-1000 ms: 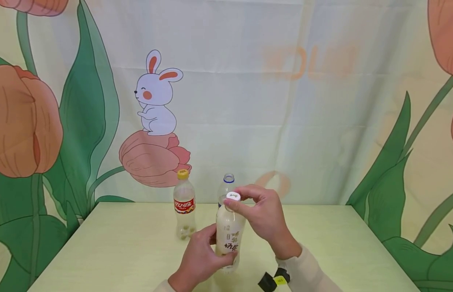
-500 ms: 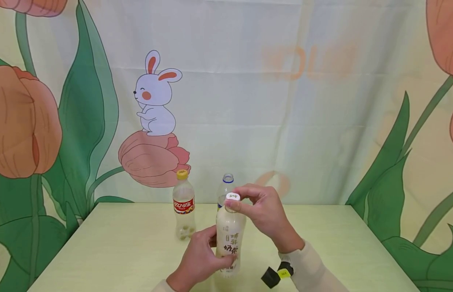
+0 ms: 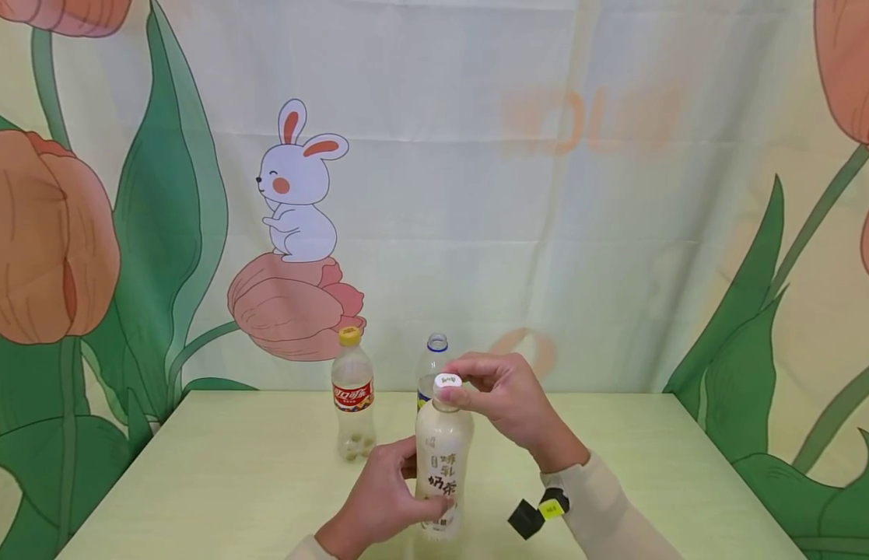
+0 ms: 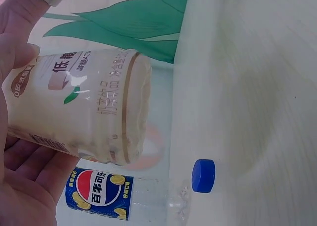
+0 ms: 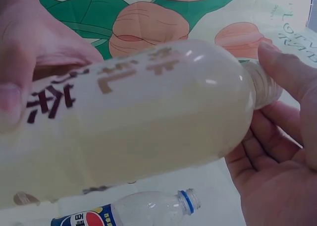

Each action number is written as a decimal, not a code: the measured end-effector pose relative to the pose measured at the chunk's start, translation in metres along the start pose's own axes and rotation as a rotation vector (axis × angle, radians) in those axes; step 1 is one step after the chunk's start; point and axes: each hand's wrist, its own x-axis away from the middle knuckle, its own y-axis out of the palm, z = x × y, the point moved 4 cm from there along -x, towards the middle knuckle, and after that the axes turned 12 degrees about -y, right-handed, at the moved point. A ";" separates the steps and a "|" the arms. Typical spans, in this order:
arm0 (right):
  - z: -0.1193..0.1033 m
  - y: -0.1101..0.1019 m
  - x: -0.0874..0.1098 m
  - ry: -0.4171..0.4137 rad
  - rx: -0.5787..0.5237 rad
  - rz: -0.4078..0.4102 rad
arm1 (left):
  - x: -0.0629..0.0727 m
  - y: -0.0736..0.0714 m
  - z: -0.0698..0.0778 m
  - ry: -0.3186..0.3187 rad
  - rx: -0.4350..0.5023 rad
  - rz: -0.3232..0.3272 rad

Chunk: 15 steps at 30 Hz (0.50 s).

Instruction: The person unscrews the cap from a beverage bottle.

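Note:
My left hand [image 3: 378, 498] grips a clear bottle of pale milk tea [image 3: 441, 435] around its lower body, thumb across the front label. In the left wrist view the bottle's base hangs above the table. My right hand [image 3: 500, 397] pinches the white cap [image 3: 447, 381] at the bottle's mouth between thumb and fingers. Threads on the neck [image 5: 265, 84] show in the right wrist view; whether the cap sits loose, I cannot tell. Just behind stands an uncapped Pepsi bottle [image 4: 99, 194], partly hidden in the head view. A blue cap [image 4: 203, 176] lies on the table near it.
A Coca-Cola bottle [image 3: 353, 397] with a yellow cap stands left of the Pepsi bottle, a few small round things in its bottom. A printed curtain [image 3: 546, 194] hangs behind the pale table [image 3: 217, 467]. A black device [image 3: 539, 513] is strapped at the right wrist.
The milk tea bottle has come slightly lower and its lettering has turned a little. The print on the white cap has turned too. My right wrist has shifted a bit to the right.

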 end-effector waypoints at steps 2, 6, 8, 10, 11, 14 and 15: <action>0.001 -0.001 0.000 -0.010 -0.030 -0.026 | 0.000 0.000 0.000 -0.003 0.001 -0.010; 0.003 -0.003 -0.001 -0.031 -0.093 -0.074 | -0.001 0.001 -0.001 0.002 -0.005 -0.019; 0.004 -0.003 -0.001 -0.030 -0.116 -0.096 | -0.001 0.001 -0.001 0.004 -0.003 -0.020; 0.005 -0.003 -0.001 -0.019 -0.129 -0.114 | -0.001 0.001 -0.001 0.006 -0.001 -0.017; 0.006 -0.003 -0.001 -0.009 -0.131 -0.122 | 0.000 0.001 -0.001 0.006 0.001 -0.015; 0.007 -0.003 -0.002 0.014 -0.127 -0.142 | 0.000 0.001 -0.002 0.006 0.004 -0.007; 0.007 -0.003 -0.002 0.027 -0.122 -0.148 | 0.000 0.001 -0.002 0.005 0.003 -0.005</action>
